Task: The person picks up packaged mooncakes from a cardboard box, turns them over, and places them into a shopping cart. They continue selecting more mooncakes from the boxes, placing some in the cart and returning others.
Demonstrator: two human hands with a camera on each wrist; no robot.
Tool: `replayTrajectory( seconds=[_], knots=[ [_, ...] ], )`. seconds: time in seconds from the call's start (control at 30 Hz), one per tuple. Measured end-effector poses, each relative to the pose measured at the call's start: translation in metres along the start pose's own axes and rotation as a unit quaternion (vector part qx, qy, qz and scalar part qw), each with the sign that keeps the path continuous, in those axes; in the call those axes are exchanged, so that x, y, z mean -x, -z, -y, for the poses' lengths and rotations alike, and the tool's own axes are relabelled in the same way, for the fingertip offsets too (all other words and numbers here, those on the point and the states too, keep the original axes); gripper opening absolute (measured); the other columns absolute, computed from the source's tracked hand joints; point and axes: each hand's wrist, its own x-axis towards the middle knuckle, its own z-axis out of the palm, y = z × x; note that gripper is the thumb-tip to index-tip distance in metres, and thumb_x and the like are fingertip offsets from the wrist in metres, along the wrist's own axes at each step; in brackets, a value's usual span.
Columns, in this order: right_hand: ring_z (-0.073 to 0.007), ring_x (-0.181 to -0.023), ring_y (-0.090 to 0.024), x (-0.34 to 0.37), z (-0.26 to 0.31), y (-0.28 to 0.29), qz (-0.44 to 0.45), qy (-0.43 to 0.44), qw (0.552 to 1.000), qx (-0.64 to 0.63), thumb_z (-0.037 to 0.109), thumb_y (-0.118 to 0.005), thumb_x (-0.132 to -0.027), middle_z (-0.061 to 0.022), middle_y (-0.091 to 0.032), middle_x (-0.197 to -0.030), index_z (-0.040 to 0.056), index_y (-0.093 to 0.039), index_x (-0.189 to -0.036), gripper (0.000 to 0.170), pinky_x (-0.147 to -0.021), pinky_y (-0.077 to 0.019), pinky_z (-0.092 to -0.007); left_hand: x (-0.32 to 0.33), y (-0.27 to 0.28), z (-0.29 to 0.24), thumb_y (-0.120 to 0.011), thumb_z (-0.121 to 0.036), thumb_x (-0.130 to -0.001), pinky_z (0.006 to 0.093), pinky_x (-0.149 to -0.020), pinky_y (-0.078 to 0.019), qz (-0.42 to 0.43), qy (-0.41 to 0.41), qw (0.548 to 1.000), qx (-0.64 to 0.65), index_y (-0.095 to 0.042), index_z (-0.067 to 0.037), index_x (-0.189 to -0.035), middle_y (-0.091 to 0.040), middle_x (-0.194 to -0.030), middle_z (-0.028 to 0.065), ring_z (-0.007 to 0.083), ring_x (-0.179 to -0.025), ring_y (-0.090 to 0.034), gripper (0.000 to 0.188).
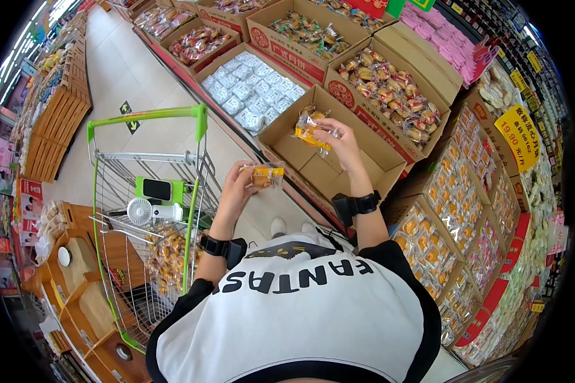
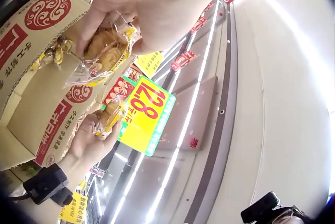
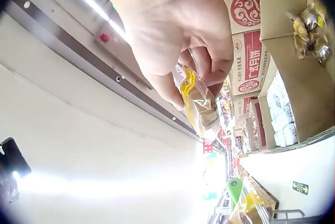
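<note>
Two packets: your left hand (image 1: 236, 185) is pinching the left packet (image 1: 264, 177) near the middle of the head view; your right hand (image 1: 342, 145) is gripping the right packet (image 1: 308, 131) at upper centre, over the open box (image 1: 316, 169).
Hold: you are pinching them at the edges, probably leaving the wrapper faces uncovered and the contents uncrushed.
Wrappers: both are showing clear, crinkled, shiny film with yellow-orange printing, brown baked-looking pieces inside.
Box: its walls are probably corralling the loose packets (image 3: 312, 30), lying at upper right of the right-wrist view.
White packets: these (image 1: 255, 89) are sitting in rows, upper centre.
Cart: your green-handled cart (image 1: 148, 115) is standing at left, carrying bagged goods (image 1: 166, 258); phone (image 1: 157, 189) and fan (image 1: 140, 210) are resting near its handle, seemingly for easy reach.
</note>
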Motion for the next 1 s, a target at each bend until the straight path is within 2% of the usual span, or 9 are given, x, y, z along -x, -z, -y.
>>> replayTrajectory(
  seconds=[0.03,0.37,0.47,0.53,0.6,0.67,0.77,0.87,1.0],
  knots=[
    [-0.0104,-0.084,-0.054,0.001,0.002,0.000,-0.008,-0.007,1.000,0.014,0.008,-0.062,-0.075,-0.0067,-0.060,-0.091,-0.0011,-0.058,-0.097,0.024,-0.075,-0.0419,-0.0228,0.001,-0.001,-0.001,-0.041,-0.016,-0.087,0.0319,-0.071,-0.0509,0.010,-0.009,1.000,0.015,-0.044,-0.005,-0.103,-0.053,-0.099,0.0101,0.0186,-0.088,-0.057,0.019],
    [-0.0095,-0.079,-0.056,0.008,0.005,-0.004,0.012,-0.013,1.000,-0.011,0.006,-0.063,-0.074,-0.0066,-0.061,-0.088,-0.0006,-0.059,-0.089,0.017,-0.071,-0.0445,-0.0217,0.007,0.000,-0.002,-0.038,-0.016,-0.088,0.0337,-0.072,-0.0509,0.018,-0.005,0.999,0.036,-0.045,-0.003,-0.105,-0.051,-0.104,0.0098,0.0201,-0.091,-0.056,0.022],
    [-0.0102,-0.080,-0.057,0.012,0.014,-0.019,0.049,-0.027,0.998,-0.017,0.006,-0.063,-0.074,-0.0074,-0.061,-0.089,-0.0002,-0.059,-0.089,0.016,-0.072,-0.0446,-0.0219,0.007,0.000,-0.001,-0.038,-0.017,-0.089,0.0354,-0.074,-0.0502,0.021,-0.002,0.999,0.045,-0.045,-0.003,-0.105,-0.051,-0.104,0.0101,0.0210,-0.093,-0.055,0.023],
    [-0.0103,-0.080,-0.056,0.016,0.020,-0.032,0.104,-0.001,0.994,0.029,0.005,-0.061,-0.074,-0.0061,-0.060,-0.089,-0.0005,-0.058,-0.090,0.017,-0.074,-0.0434,-0.0220,0.008,-0.002,-0.001,-0.037,-0.018,-0.089,0.0365,-0.076,-0.0495,0.014,-0.003,0.998,0.054,-0.045,-0.003,-0.105,-0.051,-0.105,0.0102,0.0214,-0.094,-0.054,0.023],
    [-0.0107,-0.080,-0.056,0.018,0.012,-0.043,0.127,-0.023,0.991,-0.028,0.005,-0.063,-0.073,-0.0058,-0.060,-0.088,0.0000,-0.056,-0.089,0.018,-0.073,-0.0440,-0.0219,0.011,-0.003,-0.002,-0.037,-0.018,-0.089,0.0375,-0.077,-0.0489,0.006,-0.005,0.998,0.063,-0.045,-0.003,-0.105,-0.051,-0.105,0.0103,0.0217,-0.095,-0.054,0.023],
    [-0.0099,-0.082,-0.056,0.023,0.009,-0.053,0.205,-0.047,0.976,-0.047,0.004,-0.065,-0.072,-0.0055,-0.060,-0.087,0.0008,-0.054,-0.089,0.021,-0.072,-0.0446,-0.0224,0.013,-0.003,-0.002,-0.036,-0.023,-0.090,0.0359,-0.079,-0.0466,0.017,-0.014,0.998,0.064,-0.045,-0.004,-0.107,-0.052,-0.105,0.0093,0.0196,-0.096,-0.053,0.027],
    [-0.0091,-0.082,-0.056,0.029,0.001,-0.070,0.266,-0.069,0.961,-0.030,0.003,-0.067,-0.070,-0.0049,-0.059,-0.087,0.0010,-0.052,-0.090,0.025,-0.072,-0.0451,-0.0224,0.013,0.004,0.004,-0.036,-0.029,-0.090,0.0326,-0.080,-0.0450,-0.008,-0.006,0.997,0.072,-0.045,-0.005,-0.109,-0.053,-0.104,0.0079,0.0170,-0.096,-0.053,0.032],
    [-0.0087,-0.082,-0.056,0.034,-0.006,-0.083,0.253,-0.052,0.965,0.032,0.003,-0.068,-0.069,-0.0047,-0.058,-0.088,0.0010,-0.052,-0.090,0.026,-0.072,-0.0454,-0.0221,0.021,-0.001,-0.003,-0.035,-0.033,-0.090,0.0305,-0.080,-0.0436,0.000,-0.044,0.997,0.064,-0.044,-0.006,-0.112,-0.053,-0.104,0.0067,0.0149,-0.097,-0.053,0.036],
    [-0.0087,-0.080,-0.056,0.034,-0.011,-0.087,0.248,-0.044,0.967,0.050,0.002,-0.068,-0.069,-0.0043,-0.057,-0.088,0.0015,-0.052,-0.089,0.026,-0.071,-0.0455,-0.0221,0.024,0.008,0.000,-0.038,-0.029,-0.089,0.0299,-0.081,-0.0436,-0.016,-0.032,0.996,0.081,-0.044,-0.006,-0.114,-0.053,-0.105,0.0073,0.0159,-0.097,-0.052,0.034]
  ],
)
